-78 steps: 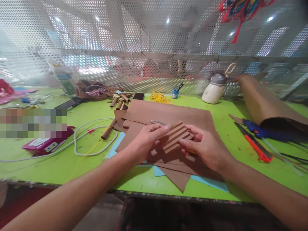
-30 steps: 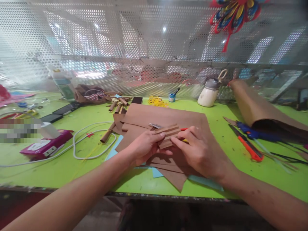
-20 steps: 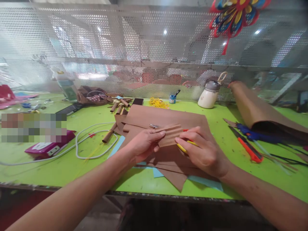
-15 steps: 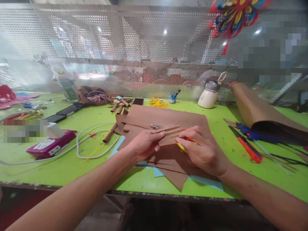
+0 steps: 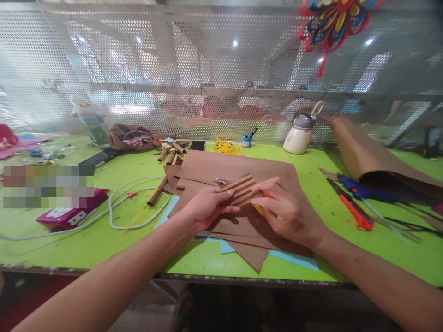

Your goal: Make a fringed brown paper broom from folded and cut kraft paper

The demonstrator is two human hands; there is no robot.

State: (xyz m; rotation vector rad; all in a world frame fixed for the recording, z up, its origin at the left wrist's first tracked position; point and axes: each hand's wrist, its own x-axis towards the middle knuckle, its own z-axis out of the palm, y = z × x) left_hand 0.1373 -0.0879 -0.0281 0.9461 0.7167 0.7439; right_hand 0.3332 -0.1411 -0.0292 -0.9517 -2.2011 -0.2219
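Between my hands is a small piece of brown paper [image 5: 242, 190] with darker parallel bands, which look like folds or stripes. My left hand [image 5: 211, 205] pinches its left end between thumb and fingers. At the right end, the fingertips of my right hand [image 5: 282, 210] touch the piece. That hand is closed round a red-and-yellow tool [image 5: 259, 210], mostly hidden by the fingers, so its kind is unclear. Below lie stacked brown paper sheets [image 5: 238, 161] with light blue paper [image 5: 294, 259] under them. A thin metal tip [image 5: 221, 180] shows just behind the held piece.
Rolled paper tubes [image 5: 157, 191] and a white cable [image 5: 110, 210] lie left, beside a purple power strip [image 5: 72, 212]. On the right are a red utility knife [image 5: 356, 211], a blue glue gun [image 5: 351, 184] and a large brown paper roll [image 5: 377, 157]. A white bottle [image 5: 298, 136] stands behind.
The banded piece has tilted, its right end rising, and its bands show more plainly. My right fingers have shifted left onto that end. My left hand still grips the other end.
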